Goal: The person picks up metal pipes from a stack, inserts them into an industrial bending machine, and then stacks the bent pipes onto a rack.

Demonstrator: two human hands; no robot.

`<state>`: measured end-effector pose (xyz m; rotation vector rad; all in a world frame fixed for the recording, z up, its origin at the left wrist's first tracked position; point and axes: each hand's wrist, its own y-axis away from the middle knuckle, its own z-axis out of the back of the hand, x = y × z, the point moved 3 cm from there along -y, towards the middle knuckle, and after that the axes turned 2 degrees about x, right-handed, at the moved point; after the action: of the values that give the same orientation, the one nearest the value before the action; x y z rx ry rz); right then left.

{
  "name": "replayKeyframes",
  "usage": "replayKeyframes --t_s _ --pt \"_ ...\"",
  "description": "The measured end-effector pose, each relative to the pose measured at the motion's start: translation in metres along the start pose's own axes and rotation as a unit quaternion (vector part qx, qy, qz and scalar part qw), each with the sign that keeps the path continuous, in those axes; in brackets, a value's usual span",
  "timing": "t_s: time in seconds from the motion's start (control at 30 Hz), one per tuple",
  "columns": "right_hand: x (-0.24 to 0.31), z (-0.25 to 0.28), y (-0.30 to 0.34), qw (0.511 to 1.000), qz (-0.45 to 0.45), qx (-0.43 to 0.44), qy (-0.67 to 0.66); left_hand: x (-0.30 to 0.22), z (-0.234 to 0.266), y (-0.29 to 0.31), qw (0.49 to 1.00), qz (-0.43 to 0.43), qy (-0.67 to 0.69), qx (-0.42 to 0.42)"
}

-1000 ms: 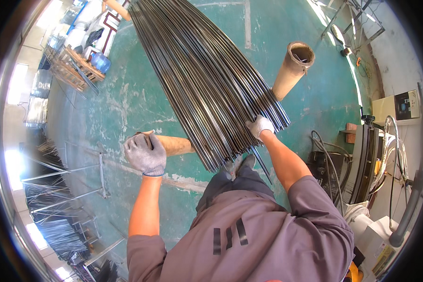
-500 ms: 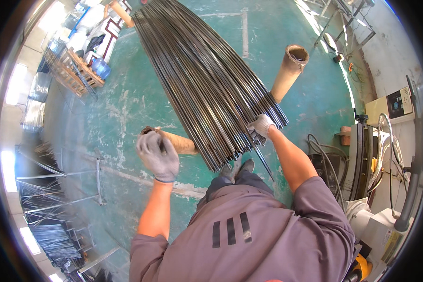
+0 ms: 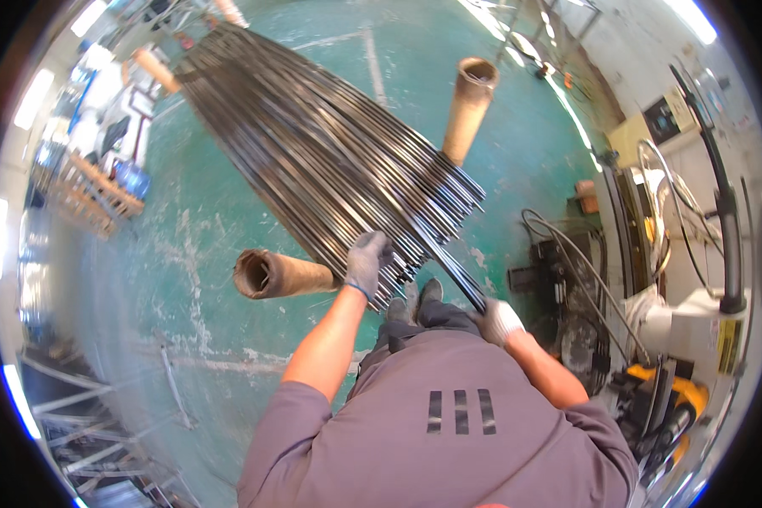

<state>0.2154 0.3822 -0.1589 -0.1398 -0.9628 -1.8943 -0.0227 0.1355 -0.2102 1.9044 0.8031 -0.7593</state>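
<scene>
A: Biggest first: what had changed?
B: The stack (image 3: 322, 148) of dark bars lay aslant over the green floor (image 3: 203, 326). Several loose rods (image 3: 455, 275) had just come out past its near end, slanting right; that parted their near ends from the rest, far lengths still among it.

A: Containers?
B: Left tube (image 3: 300, 277) and right tube (image 3: 467, 114), brown, one jutting from each side of the stack, mouths open. Contents too dark to tell. Blue jug (image 3: 131, 179) far left; fill unclear.

A: Hands?
B: Right hand (image 3: 500, 322) had drawn back, closed round the loose rods. Left hand (image 3: 368, 261) had come over to the stack's near ends, fingers curled; couldn't tell if it gripped.
</scene>
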Motion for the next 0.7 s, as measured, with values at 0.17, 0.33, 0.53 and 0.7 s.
replayKeyframes --t_s 0.17,0.33,0.53,0.7 --pt "-0.104 -0.036 0.226 0.972 -0.194 -0.082 0.106 -0.013 -0.044 -0.050 0.957 0.101 0.265 0.060" --pt "-0.088 -0.053 0.316 0.915 -0.267 -0.270 0.136 0.027 -0.078 -0.024 0.963 0.125 0.180 0.156" --pt "-0.180 -0.075 0.362 0.874 -0.311 -0.353 0.125 0.030 -0.126 0.052 0.967 0.181 0.117 0.139" --pt "-0.282 -0.095 0.470 0.784 -0.415 -0.453 0.085 -0.042 -0.209 0.073 0.959 0.067 0.109 0.254"
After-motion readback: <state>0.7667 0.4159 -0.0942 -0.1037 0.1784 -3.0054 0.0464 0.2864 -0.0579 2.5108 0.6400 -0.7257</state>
